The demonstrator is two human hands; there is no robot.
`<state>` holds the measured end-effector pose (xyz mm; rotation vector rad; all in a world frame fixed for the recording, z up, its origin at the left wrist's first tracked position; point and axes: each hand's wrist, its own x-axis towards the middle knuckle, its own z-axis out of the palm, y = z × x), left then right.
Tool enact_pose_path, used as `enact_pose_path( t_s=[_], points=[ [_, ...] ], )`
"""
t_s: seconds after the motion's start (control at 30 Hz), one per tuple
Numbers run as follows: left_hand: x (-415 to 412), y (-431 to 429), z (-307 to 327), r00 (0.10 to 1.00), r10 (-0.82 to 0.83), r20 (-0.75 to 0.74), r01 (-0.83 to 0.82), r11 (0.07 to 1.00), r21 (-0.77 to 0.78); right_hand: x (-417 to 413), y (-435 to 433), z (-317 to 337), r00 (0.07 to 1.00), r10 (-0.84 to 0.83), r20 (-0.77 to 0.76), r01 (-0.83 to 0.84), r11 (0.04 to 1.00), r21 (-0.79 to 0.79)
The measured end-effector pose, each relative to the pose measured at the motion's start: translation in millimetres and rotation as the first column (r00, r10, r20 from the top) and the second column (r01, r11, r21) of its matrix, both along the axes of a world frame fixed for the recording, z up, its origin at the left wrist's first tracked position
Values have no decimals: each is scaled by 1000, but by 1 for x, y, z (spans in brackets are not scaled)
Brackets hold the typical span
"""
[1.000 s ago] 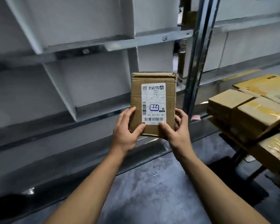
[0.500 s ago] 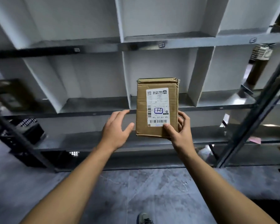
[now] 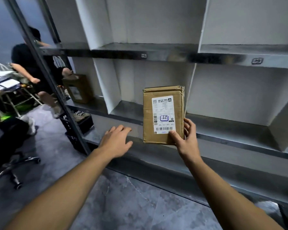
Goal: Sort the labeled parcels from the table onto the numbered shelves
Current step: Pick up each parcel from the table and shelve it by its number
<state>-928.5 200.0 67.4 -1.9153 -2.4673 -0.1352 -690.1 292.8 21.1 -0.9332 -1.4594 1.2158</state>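
Gripping parcel (image 3: 163, 116) — right hand (image 3: 185, 140) | left hand (image 3: 117, 141) — released, fingers relaxed

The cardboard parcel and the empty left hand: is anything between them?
No object; in the head view the gap between the left hand and the cardboard parcel shows only the metal shelf behind.

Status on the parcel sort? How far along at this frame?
Done: the far-left parcel looks shelved, standing in a compartment. In hand: the right hand grips a labeled parcel in front of the middle shelf, not yet placed; the left hand is open, holding nothing. Left: match its handwritten number to a shelf tag and set it in. How many parcels remain can't be judged from this view.
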Motion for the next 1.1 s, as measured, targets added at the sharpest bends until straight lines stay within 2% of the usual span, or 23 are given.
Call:
enact_pose_path(
  t_s=[0.4, 0.67, 1.1],
  points=[
    [-81, 10, -11, 983, 167, 78, -172, 983, 62, -97, 46, -5, 983, 181, 37, -180, 983, -27],
    [-156, -2, -25, 976, 208, 66, -209, 978, 6, -176, 44, -15, 973, 225, 54, -222, 974, -52],
    [-361, -20, -13, 995, 98, 8, -98, 994, -48, -365, 5, -17, 994, 106, 3, -106, 993, -58]
  ],
)
